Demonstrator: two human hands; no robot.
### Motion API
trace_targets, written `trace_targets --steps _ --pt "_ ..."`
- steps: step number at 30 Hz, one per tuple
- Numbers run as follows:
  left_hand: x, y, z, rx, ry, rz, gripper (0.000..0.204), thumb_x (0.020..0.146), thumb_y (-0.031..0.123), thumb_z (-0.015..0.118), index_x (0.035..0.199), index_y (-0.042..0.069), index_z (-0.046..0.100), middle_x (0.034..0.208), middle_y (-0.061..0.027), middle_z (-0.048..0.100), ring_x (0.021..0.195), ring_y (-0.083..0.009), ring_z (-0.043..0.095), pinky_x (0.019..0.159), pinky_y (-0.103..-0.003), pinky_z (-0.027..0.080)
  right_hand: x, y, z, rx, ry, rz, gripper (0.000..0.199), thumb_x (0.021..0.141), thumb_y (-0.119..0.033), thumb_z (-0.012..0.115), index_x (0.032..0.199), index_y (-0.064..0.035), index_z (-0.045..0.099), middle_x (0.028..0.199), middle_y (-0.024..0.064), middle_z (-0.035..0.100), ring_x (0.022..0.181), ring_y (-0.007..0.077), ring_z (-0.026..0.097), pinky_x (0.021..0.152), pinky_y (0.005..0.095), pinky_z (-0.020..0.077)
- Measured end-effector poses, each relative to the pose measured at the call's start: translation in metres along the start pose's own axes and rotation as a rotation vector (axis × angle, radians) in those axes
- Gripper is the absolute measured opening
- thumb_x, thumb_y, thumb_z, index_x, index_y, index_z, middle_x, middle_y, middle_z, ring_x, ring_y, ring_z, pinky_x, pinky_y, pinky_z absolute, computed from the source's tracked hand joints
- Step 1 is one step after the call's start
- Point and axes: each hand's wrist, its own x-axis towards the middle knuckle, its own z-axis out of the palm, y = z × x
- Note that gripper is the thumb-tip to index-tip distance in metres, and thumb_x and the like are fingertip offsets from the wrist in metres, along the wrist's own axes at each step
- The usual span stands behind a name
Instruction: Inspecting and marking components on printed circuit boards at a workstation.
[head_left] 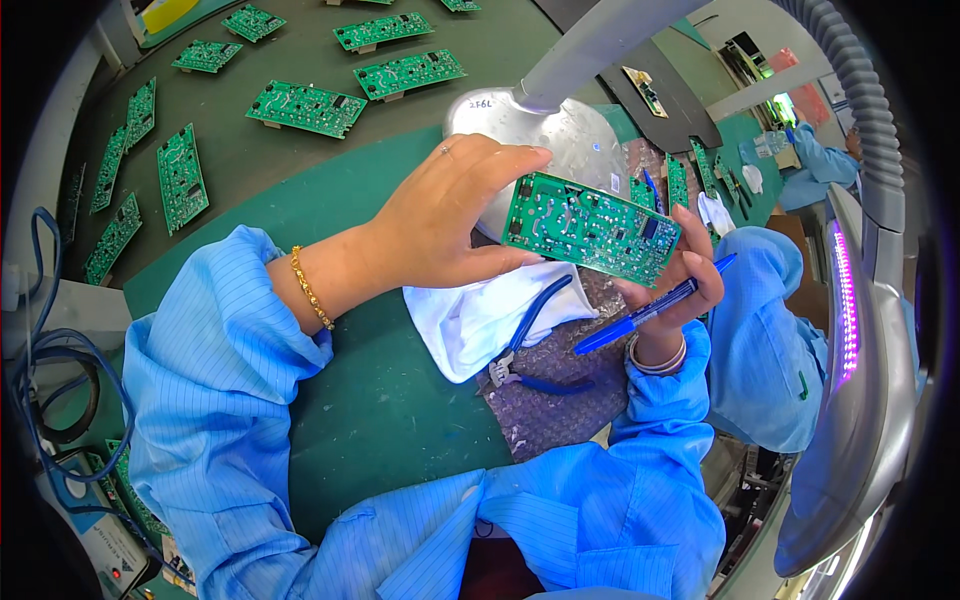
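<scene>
Both my hands hold up a green circuit board [590, 228], tilted, its soldered side with small parts facing me. My left hand [440, 205] has its left end between thumb and fingers. My right hand [692, 262] grips the right end, and a blue pen [640, 316] is held in the same hand, pointing down and left. Below the board, blue-handled cutters [503, 370] lie open-jawed, partly on a white cloth [445, 335] and partly on a sheet of bubble wrap [535, 425]. The fingers behind the board are hidden.
Several green boards [306, 108] lie on the dark surface at the far left. A lamp's silver base [575, 135] stands just beyond my hands; its lit head [850, 400] hangs at right. Another person's blue sleeve [815, 165] shows at far right. Cables [45, 350] hang at left.
</scene>
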Motion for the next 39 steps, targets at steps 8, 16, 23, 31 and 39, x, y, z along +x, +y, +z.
trace_targets --steps 8,16,23,31,39 --pt "-0.003 0.001 -0.003 0.013 0.005 -0.001 0.070 0.060 0.025 0.072 0.117 0.005 0.036 0.099 -0.0123 0.049 0.087 -0.0296 0.048 0.077 -0.038 0.037 0.000 -0.003 0.004 0.012 0.012 -0.007 0.058 0.071 -0.022 0.066 0.111 -0.0121 0.026 0.117 0.0259 0.035 0.105 0.0330 0.043 0.085 0.0398 0.0409" --pt "-0.003 0.000 -0.005 0.044 -0.038 0.007 0.077 0.059 0.022 0.073 0.121 0.005 0.029 0.104 -0.0143 0.051 0.089 -0.0274 0.050 0.078 -0.037 0.037 0.001 -0.003 0.001 -0.011 -0.015 -0.022 0.056 0.073 -0.022 0.064 0.113 -0.0124 0.025 0.119 0.0248 0.033 0.107 0.0334 0.041 0.086 0.0414 0.0408" --pt "-0.004 0.000 -0.002 0.016 0.028 0.009 0.069 0.060 0.025 0.072 0.116 0.004 0.037 0.097 -0.0121 0.050 0.086 -0.0293 0.047 0.075 -0.037 0.038 -0.001 -0.002 0.002 -0.035 -0.017 -0.036 0.057 0.073 -0.023 0.064 0.113 -0.0126 0.025 0.119 0.0246 0.033 0.107 0.0333 0.041 0.086 0.0414 0.0406" --pt "-0.009 0.002 -0.006 0.006 0.020 0.010 0.070 0.059 0.025 0.072 0.117 0.005 0.037 0.098 -0.0113 0.050 0.087 -0.0288 0.048 0.076 -0.037 0.038 -0.003 -0.008 0.008 0.013 0.039 -0.054 0.061 0.067 -0.018 0.070 0.109 -0.0110 0.027 0.115 0.0253 0.038 0.104 0.0329 0.044 0.086 0.0399 0.0379" --pt "-0.006 0.005 -0.007 -0.004 0.025 0.026 0.070 0.060 0.023 0.072 0.117 0.005 0.037 0.101 -0.0110 0.051 0.088 -0.0290 0.049 0.077 -0.037 0.038 0.000 -0.008 0.007 -0.006 0.001 -0.027 0.057 0.073 -0.023 0.064 0.113 -0.0134 0.025 0.119 0.0244 0.033 0.106 0.0332 0.042 0.086 0.0408 0.0412"
